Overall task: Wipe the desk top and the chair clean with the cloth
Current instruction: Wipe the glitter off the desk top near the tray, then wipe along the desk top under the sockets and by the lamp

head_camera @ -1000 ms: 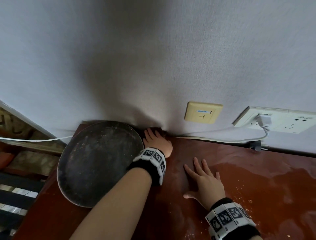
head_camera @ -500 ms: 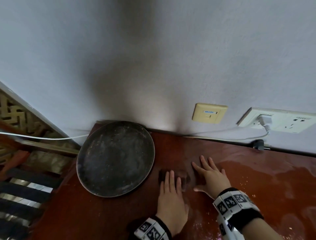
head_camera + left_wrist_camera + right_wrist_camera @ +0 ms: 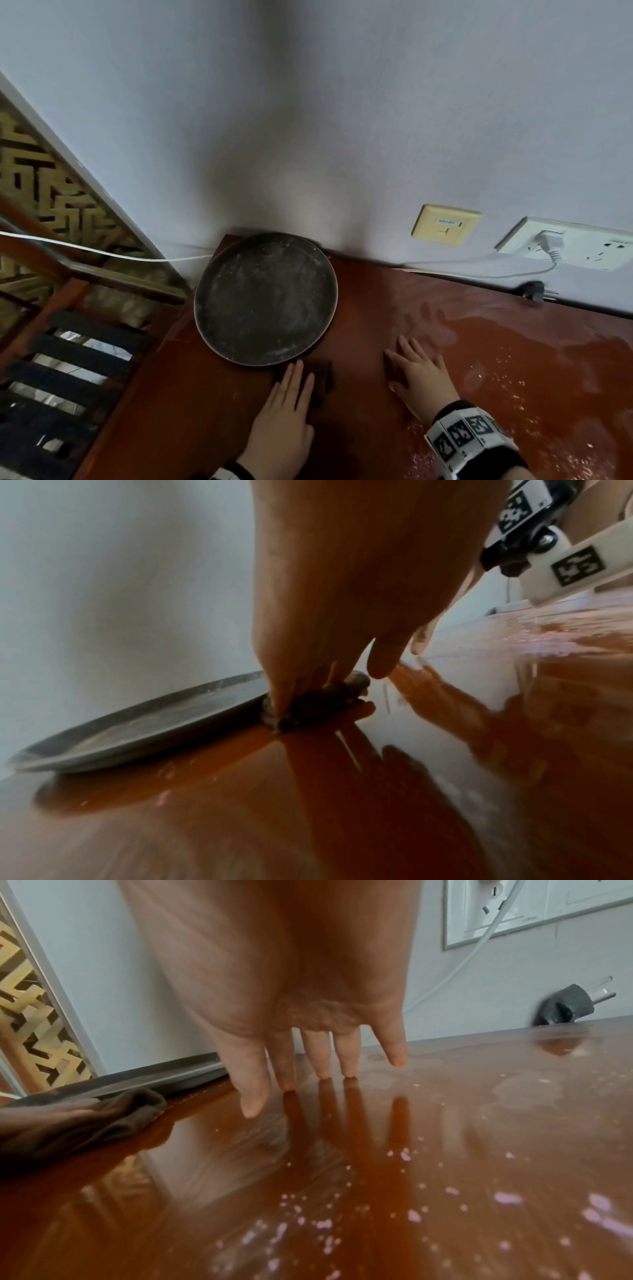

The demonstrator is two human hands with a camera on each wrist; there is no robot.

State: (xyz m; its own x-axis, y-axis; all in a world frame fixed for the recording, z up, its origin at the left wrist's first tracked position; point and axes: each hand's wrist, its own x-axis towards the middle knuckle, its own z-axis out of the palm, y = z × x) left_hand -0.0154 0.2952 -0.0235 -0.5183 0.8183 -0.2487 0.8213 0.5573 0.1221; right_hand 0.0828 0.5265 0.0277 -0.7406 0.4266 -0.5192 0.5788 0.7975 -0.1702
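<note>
Now the left hand (image 3: 279,423) lies flat on the cloth (image 3: 317,375), with straight fingers pressing the dark folded cloth down on the table (image 3: 513,342). The cloth is at the near edge of the round dark tray (image 3: 265,298), touching it or almost touching it; the left wrist view shows the cloth pushed up against the tray rim. The right hand (image 3: 416,377) is also open, fingers spread and flat on the bare wood, and it holds nothing. It seems to steady the body only.

To my judgement the step in hand is to wipe the left part of the table, next to the tray. To do it well, keep the palm flat and the pressure even, so the whole cloth meets the wood and not only its front edge. Make the strokes overlap, and follow the curve of the tray closely, because dust can stay along its rim.

Pale crumbs (image 3: 507,1198) and dull smears are visible on the right side of the table, near and beyond the right hand, so that side is probably not finished. The right hand should lift away before the cloth goes there. A black plug (image 3: 532,291) lies loose at the back by the wall; the cloth should go around it gently. No chair is clearly visible
</note>
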